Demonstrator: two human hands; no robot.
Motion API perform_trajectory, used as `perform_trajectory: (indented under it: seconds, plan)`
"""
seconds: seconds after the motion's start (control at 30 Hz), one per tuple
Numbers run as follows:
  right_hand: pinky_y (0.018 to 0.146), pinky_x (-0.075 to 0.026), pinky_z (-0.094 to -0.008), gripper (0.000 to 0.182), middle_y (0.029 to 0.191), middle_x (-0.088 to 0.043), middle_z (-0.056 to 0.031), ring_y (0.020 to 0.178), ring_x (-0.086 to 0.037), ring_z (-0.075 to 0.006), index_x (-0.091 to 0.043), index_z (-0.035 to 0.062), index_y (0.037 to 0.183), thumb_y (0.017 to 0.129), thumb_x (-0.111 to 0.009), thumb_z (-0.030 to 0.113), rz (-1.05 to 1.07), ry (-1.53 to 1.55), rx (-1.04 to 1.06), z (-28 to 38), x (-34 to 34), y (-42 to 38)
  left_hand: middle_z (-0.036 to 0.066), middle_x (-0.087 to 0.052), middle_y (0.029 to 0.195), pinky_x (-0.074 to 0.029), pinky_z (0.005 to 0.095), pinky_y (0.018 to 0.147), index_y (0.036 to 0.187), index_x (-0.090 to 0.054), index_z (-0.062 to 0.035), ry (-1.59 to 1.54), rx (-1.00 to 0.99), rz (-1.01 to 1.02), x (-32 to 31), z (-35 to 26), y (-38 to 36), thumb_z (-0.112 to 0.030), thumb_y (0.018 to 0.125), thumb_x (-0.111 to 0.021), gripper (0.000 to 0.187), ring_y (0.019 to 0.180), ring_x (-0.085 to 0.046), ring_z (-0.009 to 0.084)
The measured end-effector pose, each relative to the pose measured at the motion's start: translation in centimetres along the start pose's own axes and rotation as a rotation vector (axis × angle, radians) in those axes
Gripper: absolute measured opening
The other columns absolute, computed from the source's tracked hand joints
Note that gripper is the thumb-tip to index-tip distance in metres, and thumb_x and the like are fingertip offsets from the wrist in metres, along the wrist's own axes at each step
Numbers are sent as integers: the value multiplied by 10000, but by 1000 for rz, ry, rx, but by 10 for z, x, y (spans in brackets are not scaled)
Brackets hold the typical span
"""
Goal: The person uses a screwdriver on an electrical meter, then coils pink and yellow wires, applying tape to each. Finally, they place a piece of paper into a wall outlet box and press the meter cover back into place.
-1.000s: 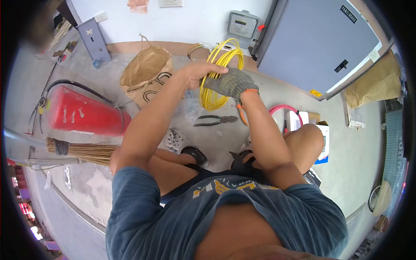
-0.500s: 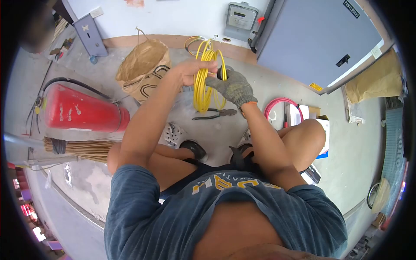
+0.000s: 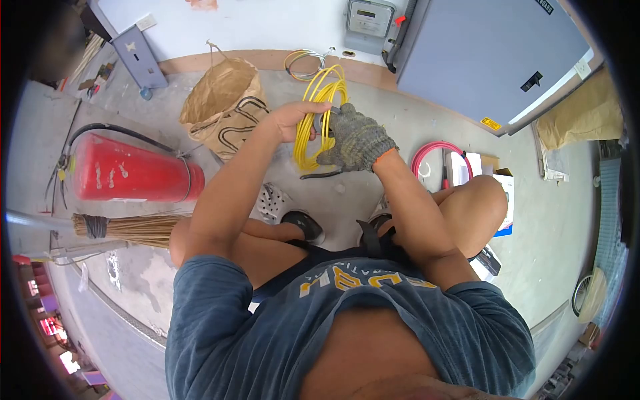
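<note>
My bare left hand is closed around the left side of a coil of yellow wire, its thumb lying across the strands. On the coil's right side is my right hand in a grey knit glove, fingers curled against the loops. Between the hands shows a small dark grey rounded thing, too hidden to name. The coil hangs above the floor in front of my feet. Under the glove, a black handle of the pliers sticks out on the floor; the rest is hidden.
Left stand a paper bag, a red fire extinguisher and a stick broom. Thin wires lie by the wall, below an electric meter. A grey panelboard is at right, with a pink-red coil and boxes nearby.
My gloved hand has shifted down and turned over the coil's right side, now covering most of the pliers. The coil's loops have tilted and bunched; my left hand still holds them.
</note>
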State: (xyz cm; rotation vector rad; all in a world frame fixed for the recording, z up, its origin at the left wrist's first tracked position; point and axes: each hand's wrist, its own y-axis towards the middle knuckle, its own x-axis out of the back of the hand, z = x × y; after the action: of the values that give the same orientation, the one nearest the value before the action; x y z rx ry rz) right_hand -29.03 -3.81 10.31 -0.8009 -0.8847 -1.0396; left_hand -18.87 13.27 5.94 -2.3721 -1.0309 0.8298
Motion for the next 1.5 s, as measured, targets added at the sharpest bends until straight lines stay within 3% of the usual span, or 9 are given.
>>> perform_trajectory:
  seconds: [0.37,0.47,0.53,0.67,1.0,1.2,1.27,1.37,1.5]
  plan:
    - [828,-525,-443,558,1080,-682,-147,934,-667,-336,-659,96,1114,680,-773,428,232,-126,-147,16,14,-7,35,-601,773,-479,308,575,991,-624,-30,207,-43,-261,-7,21,28,-290,816,-759,341,619,-558,133]
    - [763,-533,-397,561,978,-696,-144,805,-683,-284,-642,36,1108,711,-786,406,227,210,-14,-20,13,-3,54,-599,765,-454,304,527,945,-603,-60,10,14,-238,3,26,18,-201,839,-734,220,548,-511,127]
    - [709,-530,-363,494,954,-690,-136,778,-682,-210,-659,43,1124,767,-755,371,322,503,-272,-49,-6,7,71,-595,790,-408,278,463,912,-576,-62,-12,-45,-167,4,20,17,-123,854,-704,153,489,-453,112]
    - [653,-520,-310,449,882,-695,-94,694,-653,-166,-660,-31,1065,761,-772,279,268,867,-229,-62,-23,8,56,-581,792,-355,253,424,928,-573,-44,165,-151,-170,-13,11,-1,-82,830,-696,162,472,-417,92]
    - [658,-513,-316,441,839,-680,-95,667,-649,-164,-667,29,1078,750,-734,316,294,618,-273,-60,-20,8,28,-572,702,-353,261,420,855,-590,-39,504,-231,-211,-34,4,-6,-39,749,-688,144,462,-437,91]
    - [817,-497,-397,514,954,-685,-173,885,-657,-294,-654,33,1085,757,-667,429,250,327,-170,-46,-6,3,24,-560,663,-387,289,442,816,-592,-48,555,-324,-346,-21,14,8,-57,714,-710,157,500,-491,117]
    - [914,-466,-404,603,1121,-660,-187,1042,-613,-346,-648,45,1144,771,-645,519,245,260,-206,-42,-8,6,36,-568,666,-409,312,454,809,-591,-49,561,-333,-370,-18,19,12,-71,693,-722,177,518,-519,146]
    - [938,-465,-377,652,1232,-618,-182,1095,-603,-331,-619,64,1236,790,-663,539,42,143,-10,-41,-22,9,41,-570,666,-415,311,458,802,-590,-47,747,-480,-485,-18,23,14,-81,713,-691,139,517,-524,144]
    - [948,-462,-379,642,1274,-591,-186,1124,-592,-316,-620,73,1239,801,-680,538,-183,527,192,-69,-63,31,18,-513,652,-384,309,443,870,-577,-47,414,-311,-393,-18,18,10,-76,776,-620,107,491,-472,129]
